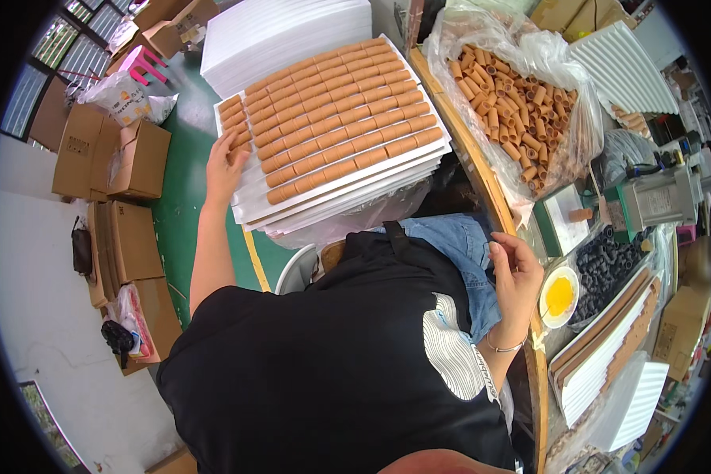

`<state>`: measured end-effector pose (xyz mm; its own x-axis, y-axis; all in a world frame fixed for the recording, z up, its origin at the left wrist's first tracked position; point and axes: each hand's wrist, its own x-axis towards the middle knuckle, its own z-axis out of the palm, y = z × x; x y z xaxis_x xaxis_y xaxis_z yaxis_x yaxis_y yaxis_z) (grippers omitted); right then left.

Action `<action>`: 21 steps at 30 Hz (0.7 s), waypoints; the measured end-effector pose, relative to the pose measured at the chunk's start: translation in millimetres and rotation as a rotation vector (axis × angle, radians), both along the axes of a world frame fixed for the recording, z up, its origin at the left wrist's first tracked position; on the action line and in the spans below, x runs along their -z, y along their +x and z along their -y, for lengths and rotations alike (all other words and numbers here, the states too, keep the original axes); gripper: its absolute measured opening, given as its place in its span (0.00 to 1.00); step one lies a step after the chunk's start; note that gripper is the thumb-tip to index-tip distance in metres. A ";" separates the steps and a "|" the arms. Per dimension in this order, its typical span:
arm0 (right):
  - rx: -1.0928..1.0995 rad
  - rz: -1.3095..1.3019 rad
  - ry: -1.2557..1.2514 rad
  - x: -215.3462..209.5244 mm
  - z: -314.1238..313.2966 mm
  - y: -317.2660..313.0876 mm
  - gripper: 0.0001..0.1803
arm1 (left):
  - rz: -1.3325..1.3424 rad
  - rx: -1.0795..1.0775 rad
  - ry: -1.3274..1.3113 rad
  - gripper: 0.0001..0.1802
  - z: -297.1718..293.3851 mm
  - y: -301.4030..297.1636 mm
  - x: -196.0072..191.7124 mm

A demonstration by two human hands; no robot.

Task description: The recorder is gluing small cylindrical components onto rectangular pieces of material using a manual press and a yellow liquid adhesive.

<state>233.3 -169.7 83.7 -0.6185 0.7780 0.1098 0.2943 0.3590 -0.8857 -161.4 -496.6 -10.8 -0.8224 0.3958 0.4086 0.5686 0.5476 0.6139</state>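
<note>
My left hand reaches to the left edge of a white ridged foam sheet, its fingers closed around a short brown tube at the end of the left column. Rows of the same brown tubes lie end to end in the sheet's grooves. Lower right, my right hand hangs by the wooden table edge with a bracelet at the wrist. Its thumb and fingertips are drawn together; whether anything small sits between them is hidden. Beside it stands a white bowl holding something yellow.
A clear plastic bag of loose brown tubes lies on the right-hand table. Also there are a green-and-white box, black small parts and a grey metal device. More foam sheets are stacked behind. Cardboard boxes line the left wall.
</note>
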 end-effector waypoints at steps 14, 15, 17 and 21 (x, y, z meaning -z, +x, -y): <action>0.273 -0.034 0.066 9.6 -46.6 65.0 0.08 | 0.001 0.060 -0.076 0.31 32.5 -76.1 59.7; 0.377 -0.021 0.120 15.9 -61.0 80.9 0.08 | 0.064 0.147 -0.054 0.31 31.5 -79.4 60.7; 0.562 0.056 0.288 21.9 -97.5 123.7 0.06 | -0.040 0.104 -0.132 0.31 24.6 -95.4 47.4; 0.817 0.320 0.301 24.9 -158.0 177.2 0.06 | -0.264 -0.028 -0.126 0.26 -68.9 -76.2 -32.5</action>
